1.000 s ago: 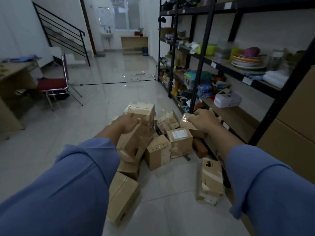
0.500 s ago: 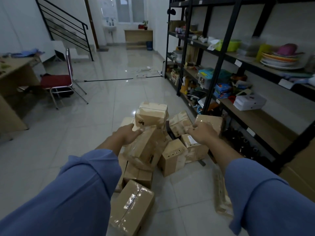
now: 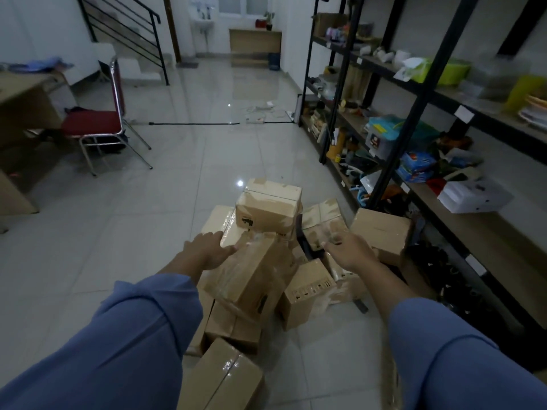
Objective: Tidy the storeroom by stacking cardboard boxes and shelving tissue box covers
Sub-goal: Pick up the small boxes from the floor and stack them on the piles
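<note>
Early stage, by my read: cardboard boxes in loose heap on floor, several tilted, no neat stack yet. Tissue box covers not identifiable; shelving apparently not started. Left hand flat, fingers straight, touching top edge of tilted taped box. Right hand spread, grasping nothing, above heap's right side; contact unclear. Shelf rack just beside heap on right: tight side. Wide bare tile to left; chair well apart.

box markings blurred, seemingly nothing readable
</note>
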